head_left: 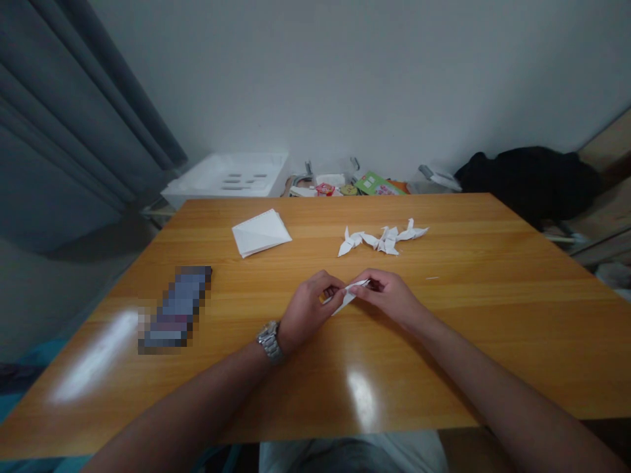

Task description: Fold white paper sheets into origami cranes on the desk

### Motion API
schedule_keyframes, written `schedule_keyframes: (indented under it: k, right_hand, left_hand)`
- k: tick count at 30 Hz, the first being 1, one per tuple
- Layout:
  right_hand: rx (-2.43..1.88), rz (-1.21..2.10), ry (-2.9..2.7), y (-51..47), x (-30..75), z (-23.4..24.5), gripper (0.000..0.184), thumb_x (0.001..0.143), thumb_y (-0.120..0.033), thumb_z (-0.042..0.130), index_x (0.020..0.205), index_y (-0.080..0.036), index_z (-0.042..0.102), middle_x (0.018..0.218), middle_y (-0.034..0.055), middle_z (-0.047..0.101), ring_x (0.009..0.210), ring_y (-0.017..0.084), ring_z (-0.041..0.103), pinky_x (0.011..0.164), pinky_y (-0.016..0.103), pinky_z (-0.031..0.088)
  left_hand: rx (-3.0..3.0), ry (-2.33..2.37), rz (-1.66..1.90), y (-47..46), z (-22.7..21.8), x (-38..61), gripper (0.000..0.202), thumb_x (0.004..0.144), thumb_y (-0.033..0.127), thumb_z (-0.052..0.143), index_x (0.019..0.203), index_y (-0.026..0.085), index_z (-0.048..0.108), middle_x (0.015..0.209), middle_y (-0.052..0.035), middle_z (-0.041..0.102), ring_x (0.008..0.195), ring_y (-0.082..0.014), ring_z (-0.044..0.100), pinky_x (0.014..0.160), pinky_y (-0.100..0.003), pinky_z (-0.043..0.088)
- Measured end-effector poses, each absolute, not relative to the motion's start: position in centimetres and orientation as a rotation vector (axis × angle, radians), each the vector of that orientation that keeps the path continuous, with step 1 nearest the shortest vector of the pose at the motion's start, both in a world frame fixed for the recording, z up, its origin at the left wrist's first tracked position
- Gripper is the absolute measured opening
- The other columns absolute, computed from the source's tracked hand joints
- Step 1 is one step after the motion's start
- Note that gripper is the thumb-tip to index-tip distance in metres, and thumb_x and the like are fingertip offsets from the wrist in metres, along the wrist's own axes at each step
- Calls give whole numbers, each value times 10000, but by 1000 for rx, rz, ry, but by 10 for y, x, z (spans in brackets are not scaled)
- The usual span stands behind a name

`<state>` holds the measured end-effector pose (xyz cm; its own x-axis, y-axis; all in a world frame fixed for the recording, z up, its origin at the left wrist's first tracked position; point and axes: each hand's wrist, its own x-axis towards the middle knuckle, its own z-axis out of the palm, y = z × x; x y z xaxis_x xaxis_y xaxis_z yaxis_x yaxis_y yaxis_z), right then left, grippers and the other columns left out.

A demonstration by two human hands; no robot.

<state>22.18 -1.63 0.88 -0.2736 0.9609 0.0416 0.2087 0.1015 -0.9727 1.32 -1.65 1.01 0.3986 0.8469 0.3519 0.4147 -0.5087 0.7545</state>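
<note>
While both hands meet over the near half of the bench (493, 295), a small folded paper (348, 301) lies between them, one pointed end slanting toward the person. The left hand (310, 305) and the right hand (387, 295) both pinch it, fingers closed narrowly on the sheet and hiding part of its outline. A silver watch (269, 341) circles the left wrist.

Just beyond the hands, slightly to the right, several white paper figures (382, 240) with pointed tips lie in a loose row, so near one another that their edges are hard to separate. A thin white scrap (432, 278) rests near the right forearm. Beyond the left hand sit folded white sheets (261, 233), laid at an angle; farther left is a dark oblong device (180, 305), its details obscured by coarse blocks.

The bench top is yellow-brown, wood-grained and glossy, with bright reflections at its left side and near edge. Past the far edge stand a white tray (231, 174) with slots and, beside it, small clutter including a green packet (377, 184). A pale wall (345, 79) rises behind, a grey-blue curtain (73, 98) hangs at left, and a black heap (527, 177) lies at right.
</note>
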Motion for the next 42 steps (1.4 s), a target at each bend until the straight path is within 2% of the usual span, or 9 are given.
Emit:
schedule_keyframes:
  k: [7,12,23,28,31,36,42]
  right_hand:
    - [-1202,1227,-1605,-17,221,9,288,815,-451,737,883,-172,725,830,43,737,750,188,657,694,291,500]
    - [-1169,1297,-1625,-16,226,11,297,836,-450,711,937,-178,775,881,65,764,778,195,675,735,311,517]
    - [-1220,1320,-1620,-13,232,13,388,813,-517,716,948,-166,809,792,73,763,665,170,626,642,301,499]
    - [-1207,1350,-1628,-13,234,12,428,835,-560,678,876,-152,799,734,66,735,604,145,583,577,278,475]
    - [-1192,1377,-1611,-14,233,12,481,857,-593,637,807,-135,774,717,74,720,615,147,595,597,275,488]
    - [-1171,1440,-1514,-15,230,11,544,906,-627,543,829,-128,746,726,87,708,656,161,625,621,279,497]
    - [-1185,1309,-1647,-16,227,9,372,797,-524,737,888,-163,724,785,39,708,659,155,601,614,271,467]
  left_hand:
    - [2060,1071,970,-13,6,13,201,943,365,622,884,184,687,847,-21,685,781,-140,626,702,-242,474]
    - [2085,1046,961,-10,10,11,199,945,353,621,892,179,699,866,-31,690,798,-144,624,725,-250,474]
    - [2140,1000,920,-8,17,8,190,957,330,605,907,181,713,876,-34,686,798,-141,621,737,-257,479]
    - [2158,996,894,-7,19,6,182,959,312,593,908,186,713,864,-35,684,772,-142,614,715,-260,478]
    - [2126,1000,888,-8,17,6,183,958,314,588,926,186,715,871,-34,683,774,-143,614,715,-262,481]
    - [2048,1031,905,-10,13,8,179,955,323,586,914,181,689,876,-24,683,780,-139,621,721,-257,485]
    - [2043,1010,926,-14,10,11,174,962,309,566,894,178,657,857,-27,671,792,-147,623,705,-257,477]
